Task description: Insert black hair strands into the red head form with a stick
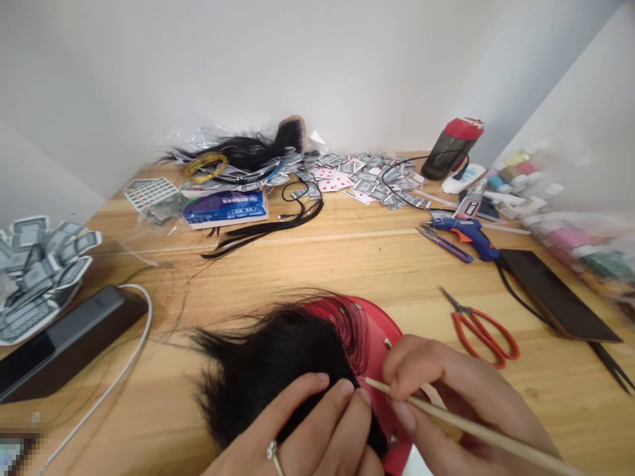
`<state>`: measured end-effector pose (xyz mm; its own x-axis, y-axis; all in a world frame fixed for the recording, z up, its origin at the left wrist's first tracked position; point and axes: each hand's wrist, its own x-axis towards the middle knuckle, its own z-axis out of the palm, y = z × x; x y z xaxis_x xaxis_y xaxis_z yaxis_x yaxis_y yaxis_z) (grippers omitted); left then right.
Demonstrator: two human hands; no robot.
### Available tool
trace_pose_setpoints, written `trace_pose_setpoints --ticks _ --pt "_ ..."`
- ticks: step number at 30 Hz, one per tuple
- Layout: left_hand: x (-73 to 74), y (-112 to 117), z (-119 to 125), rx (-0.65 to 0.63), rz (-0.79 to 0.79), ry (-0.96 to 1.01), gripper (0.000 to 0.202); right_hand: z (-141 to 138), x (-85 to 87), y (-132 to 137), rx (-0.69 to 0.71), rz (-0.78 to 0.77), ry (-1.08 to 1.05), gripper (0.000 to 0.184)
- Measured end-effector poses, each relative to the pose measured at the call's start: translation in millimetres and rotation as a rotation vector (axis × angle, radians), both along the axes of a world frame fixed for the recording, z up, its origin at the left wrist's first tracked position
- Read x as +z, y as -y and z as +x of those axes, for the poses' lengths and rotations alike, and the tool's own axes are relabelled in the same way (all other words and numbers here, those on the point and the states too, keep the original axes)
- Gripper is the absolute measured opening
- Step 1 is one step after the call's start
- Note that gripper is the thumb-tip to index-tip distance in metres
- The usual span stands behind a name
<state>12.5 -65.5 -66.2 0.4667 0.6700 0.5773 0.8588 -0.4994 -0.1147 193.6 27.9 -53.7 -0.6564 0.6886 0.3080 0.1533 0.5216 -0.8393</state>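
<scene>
A bundle of black hair (268, 357) lies over a red curved piece (387, 330) with small holes along its edge, near the front of the table. Thin strands cross the red surface. Across the hair, my left hand (312, 430) is closed, its curved fingertips pressing the hair down by its right border; a ring is on one finger. My right hand (461, 390) pinches a thin wooden stick (446, 415) between thumb and fingers. The stick's narrow tip touches or nearly touches the hair's border beside my left fingertips. My left thumb is hidden.
Red-handled pliers (483, 330) lie to the right, with a blue glue gun (464, 233), purple snips (444, 243) and a dark board (558, 291) beyond. Cut playing cards (362, 178) are heaped at the back. A dark box (74, 337) and white cable (143, 330) occupy the left.
</scene>
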Motion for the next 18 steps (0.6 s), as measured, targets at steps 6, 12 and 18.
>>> trace_pose_setpoints --ticks 6,12,18 --pt "-5.4 3.8 2.9 0.004 0.007 0.05 0.03 4.5 2.0 -5.8 0.115 0.081 -0.031 0.027" --pt "-8.3 7.2 3.3 0.0 0.007 0.052 0.028 13.0 -13.1 0.3 0.056 0.303 0.104 0.029" --pt "-7.4 6.9 -1.6 -0.01 0.003 0.005 0.026 6.6 -20.9 6.8 -0.006 0.352 0.054 0.025"
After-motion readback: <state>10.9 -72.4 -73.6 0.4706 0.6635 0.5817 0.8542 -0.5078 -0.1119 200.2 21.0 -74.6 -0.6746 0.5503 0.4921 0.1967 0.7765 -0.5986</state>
